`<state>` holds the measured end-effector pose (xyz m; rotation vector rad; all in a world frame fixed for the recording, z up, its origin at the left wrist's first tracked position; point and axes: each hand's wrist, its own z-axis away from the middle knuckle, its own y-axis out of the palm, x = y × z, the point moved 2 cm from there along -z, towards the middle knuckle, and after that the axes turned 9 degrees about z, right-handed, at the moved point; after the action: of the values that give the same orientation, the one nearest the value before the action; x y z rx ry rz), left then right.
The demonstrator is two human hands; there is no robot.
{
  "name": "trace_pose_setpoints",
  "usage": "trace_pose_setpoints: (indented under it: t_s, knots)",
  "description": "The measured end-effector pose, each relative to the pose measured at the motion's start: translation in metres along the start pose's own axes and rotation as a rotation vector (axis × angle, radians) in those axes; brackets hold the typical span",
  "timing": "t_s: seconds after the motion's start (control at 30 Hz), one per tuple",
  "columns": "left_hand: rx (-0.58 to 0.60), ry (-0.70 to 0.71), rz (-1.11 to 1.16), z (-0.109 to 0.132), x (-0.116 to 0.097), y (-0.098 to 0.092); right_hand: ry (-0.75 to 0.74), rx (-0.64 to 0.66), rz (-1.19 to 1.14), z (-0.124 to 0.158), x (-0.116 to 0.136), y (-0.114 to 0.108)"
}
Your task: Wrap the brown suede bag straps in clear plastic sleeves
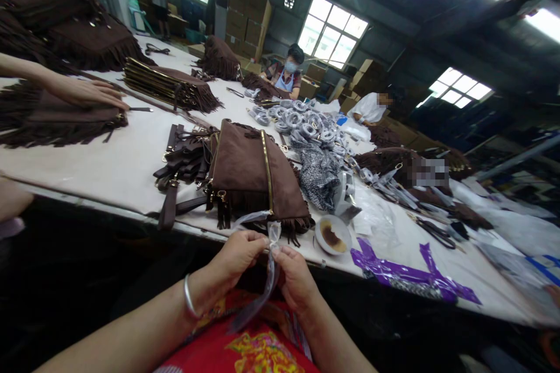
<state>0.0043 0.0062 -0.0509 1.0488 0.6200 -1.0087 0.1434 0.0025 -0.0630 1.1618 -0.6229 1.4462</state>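
A clear plastic-wrapped strap (268, 282) hangs down over my lap, its upper part pinched between both my hands at the table's edge. My left hand (245, 247), with a silver bangle on the wrist, closes thumb and fingers on its left side. From the right, my right hand (294, 273) grips the same wrapped strap. Just beyond my fingers lies a brown fringed bag (240, 166) with a gold zipper (266, 169). Another strip of clear wrapping reaches the bag's front edge. Dark brown tassels and straps (184, 157) lie left of the bag.
Behind the bag is a heap of grey wrapped coils (306, 122). A round dish (332, 235) with brown contents and purple tape (406, 274) sit along the right edge. At left, a co-worker's hand (83, 90) rests on another bag. Zippered brown pieces (161, 84) are stacked farther back.
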Motion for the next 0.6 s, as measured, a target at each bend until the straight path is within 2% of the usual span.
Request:
trace_pose_setpoints:
  t_s: [0.1, 0.2, 0.27, 0.37, 0.43, 0.53, 0.6]
  knots:
    - [-0.094, 0.12, -0.186, 0.002, -0.009, 0.002, -0.095, -0.154, 0.424, 0.002, 0.011, -0.001]
    - [-0.161, 0.211, -0.281, 0.003, -0.011, 0.006, -0.298, -0.315, 0.849, 0.006, 0.02, 0.003]
    - [-0.22, 0.24, -0.311, 0.005, -0.01, 0.008, -0.426, -0.379, 1.028, 0.008, 0.022, 0.007]
    - [-0.29, 0.256, -0.33, 0.007, -0.006, 0.01, -0.595, -0.406, 1.126, 0.01, 0.019, 0.011]
    - [-0.293, 0.265, -0.359, 0.009, -0.004, 0.011, -0.662, -0.393, 1.143, 0.009, 0.015, 0.012]
    - [-0.233, 0.32, -0.432, 0.013, -0.002, 0.014, -0.704, -0.385, 1.215, 0.005, 0.012, 0.009]
    - [-0.173, 0.409, -0.503, 0.02, -0.002, 0.018, -0.714, -0.381, 1.276, 0.002, 0.011, 0.007]
